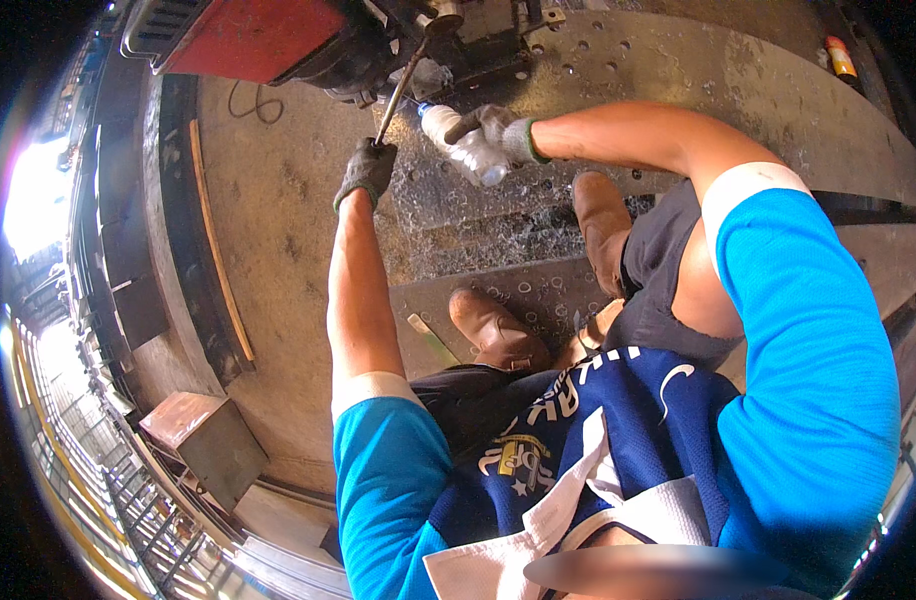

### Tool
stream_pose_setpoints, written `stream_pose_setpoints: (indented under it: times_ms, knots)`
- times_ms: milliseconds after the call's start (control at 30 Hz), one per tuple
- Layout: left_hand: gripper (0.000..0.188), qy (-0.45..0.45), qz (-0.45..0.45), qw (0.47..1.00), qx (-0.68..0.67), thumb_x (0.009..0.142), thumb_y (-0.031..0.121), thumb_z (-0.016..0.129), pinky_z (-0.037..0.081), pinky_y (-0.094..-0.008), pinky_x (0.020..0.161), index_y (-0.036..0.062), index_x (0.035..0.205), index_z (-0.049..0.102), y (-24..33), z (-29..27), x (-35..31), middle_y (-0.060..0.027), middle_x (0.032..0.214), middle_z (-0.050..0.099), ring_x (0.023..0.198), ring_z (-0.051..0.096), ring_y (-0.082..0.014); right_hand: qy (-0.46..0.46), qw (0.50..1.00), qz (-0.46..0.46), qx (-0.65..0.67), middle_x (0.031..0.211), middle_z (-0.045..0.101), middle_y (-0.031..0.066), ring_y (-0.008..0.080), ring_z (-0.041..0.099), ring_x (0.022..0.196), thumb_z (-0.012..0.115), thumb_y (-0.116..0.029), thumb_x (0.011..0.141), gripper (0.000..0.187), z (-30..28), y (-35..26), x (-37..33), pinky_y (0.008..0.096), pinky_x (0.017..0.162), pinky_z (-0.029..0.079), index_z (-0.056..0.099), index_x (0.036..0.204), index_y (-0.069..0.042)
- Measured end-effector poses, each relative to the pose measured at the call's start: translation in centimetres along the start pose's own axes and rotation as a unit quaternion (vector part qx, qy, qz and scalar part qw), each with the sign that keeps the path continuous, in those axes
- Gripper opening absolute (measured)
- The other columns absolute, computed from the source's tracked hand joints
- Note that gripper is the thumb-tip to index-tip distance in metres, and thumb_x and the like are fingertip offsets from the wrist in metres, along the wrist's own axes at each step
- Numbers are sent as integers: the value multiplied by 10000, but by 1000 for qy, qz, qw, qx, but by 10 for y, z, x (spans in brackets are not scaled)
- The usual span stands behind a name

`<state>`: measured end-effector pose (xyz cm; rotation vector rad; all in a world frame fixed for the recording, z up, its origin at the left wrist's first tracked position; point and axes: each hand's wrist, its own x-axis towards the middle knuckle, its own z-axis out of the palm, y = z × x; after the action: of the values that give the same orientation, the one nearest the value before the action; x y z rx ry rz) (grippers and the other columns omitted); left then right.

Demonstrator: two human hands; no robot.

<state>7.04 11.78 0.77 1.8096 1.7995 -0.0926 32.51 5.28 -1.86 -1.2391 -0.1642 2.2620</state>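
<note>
One clear, blue-topped bottle (475, 159), right grip (498, 128) clasping it, left grip (367, 168) clasping metal rod (403, 88)

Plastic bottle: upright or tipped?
Tipped: the right hand holds the bottle with its blue neck toward the machine, base toward the boots.

A clear, blue-capped bottle (471, 154) tilts beside a slanting metal rod (403, 88).

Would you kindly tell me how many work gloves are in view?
2: one on the left hand, gripping a metal rod; one on the right hand, holding a plastic bottle.
</note>
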Motion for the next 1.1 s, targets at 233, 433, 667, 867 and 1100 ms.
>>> stream_pose_setpoints:
  times_ms: [233,433,667,867,1100]
  knots:
    - [474,8,13,1000,-5,919,436,650,520,-483,907,53,1196,622,-1,1,0,-246,1104,716,1076,674,-429,-336,898,186,214,651,503,6,210,488,580,609,-296,907,248,-20,6,61,393,606,436,514,706,-186]
    - [475,-6,7,1000,-4,914,429,645,513,-493,929,59,1210,622,-1,2,1,-260,1148,704,1127,655,-445,-93,993,79,-8,714,619,77,250,597,581,691,-261,863,183,-13,0,22,431,621,525,616,813,-103]
    - [482,5,17,1000,9,901,392,657,517,-480,959,55,1246,636,0,3,4,-267,1192,691,1166,646,-430,40,992,-41,-109,780,721,123,267,683,575,765,-200,830,218,6,3,7,419,617,600,710,935,-17]
    - [459,-2,13,999,-32,905,385,644,516,-479,962,61,1230,649,-1,4,3,-260,1193,692,1161,652,-420,24,991,-83,-98,834,738,136,271,706,618,725,-193,857,210,-4,9,16,424,662,622,726,972,-17]
    - [436,13,32,998,-48,909,362,631,520,-486,944,54,1218,645,-5,9,6,-253,1182,695,1142,658,-420,49,991,-67,-107,890,750,120,270,708,648,702,-210,883,227,11,5,1,444,683,627,747,1037,-50]
